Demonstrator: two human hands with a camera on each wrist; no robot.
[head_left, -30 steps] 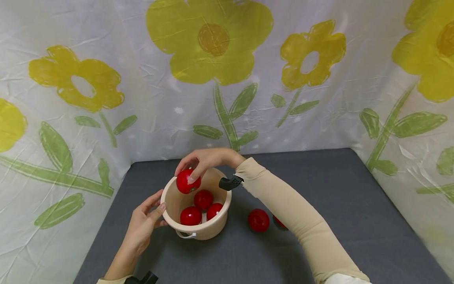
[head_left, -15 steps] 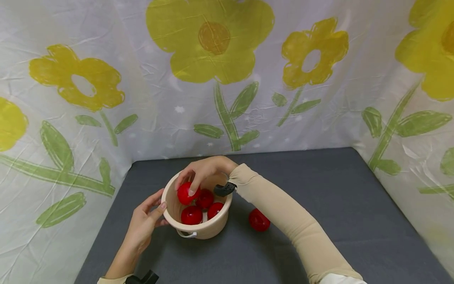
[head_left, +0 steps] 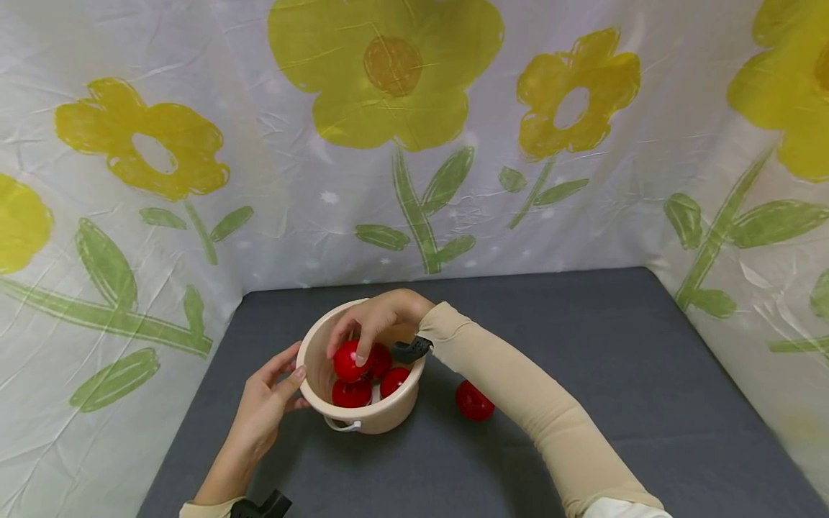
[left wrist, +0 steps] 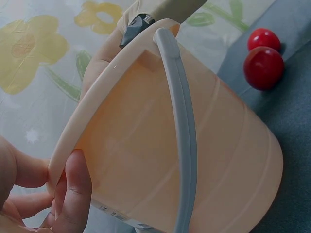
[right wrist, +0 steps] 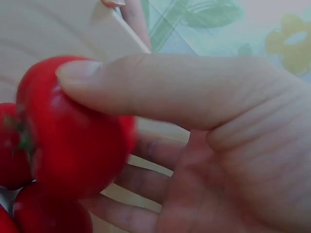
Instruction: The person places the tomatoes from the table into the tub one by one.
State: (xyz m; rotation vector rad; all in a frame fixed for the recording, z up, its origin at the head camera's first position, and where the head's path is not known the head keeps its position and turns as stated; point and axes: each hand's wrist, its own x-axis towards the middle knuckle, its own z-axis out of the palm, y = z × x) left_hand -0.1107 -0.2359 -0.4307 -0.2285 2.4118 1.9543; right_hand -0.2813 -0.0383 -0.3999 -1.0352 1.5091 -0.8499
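Note:
A cream bucket point(head_left: 391, 416) with a pale handle point(left wrist: 183, 145) stands on the table, tilted toward the camera in the head view. My left hand point(head_left: 260, 410) grips its rim at the left, thumb on one side and fingers on the other, as the left wrist view shows. Inside the bucket, my right hand point(head_left: 373, 322) holds a red tomato point(right wrist: 77, 141) between thumb and fingers, its green stem end turned away from the palm. Several more tomatoes lie at the bottom, among them one at the front point(head_left: 352, 394) and one at the right point(head_left: 393, 381). The held tomato partly covers another.
On the dark grey table point(head_left: 583, 345), a tomato point(head_left: 474, 400) lies right of the bucket, partly behind the right sleeve. A second loose tomato point(left wrist: 263, 39) shows beside it only in the left wrist view. A flower-printed curtain point(head_left: 291, 216) borders the table.
My right hand has lowered the held tomato from the bucket's rim down among the others inside. The left hand keeps its grip on the rim.

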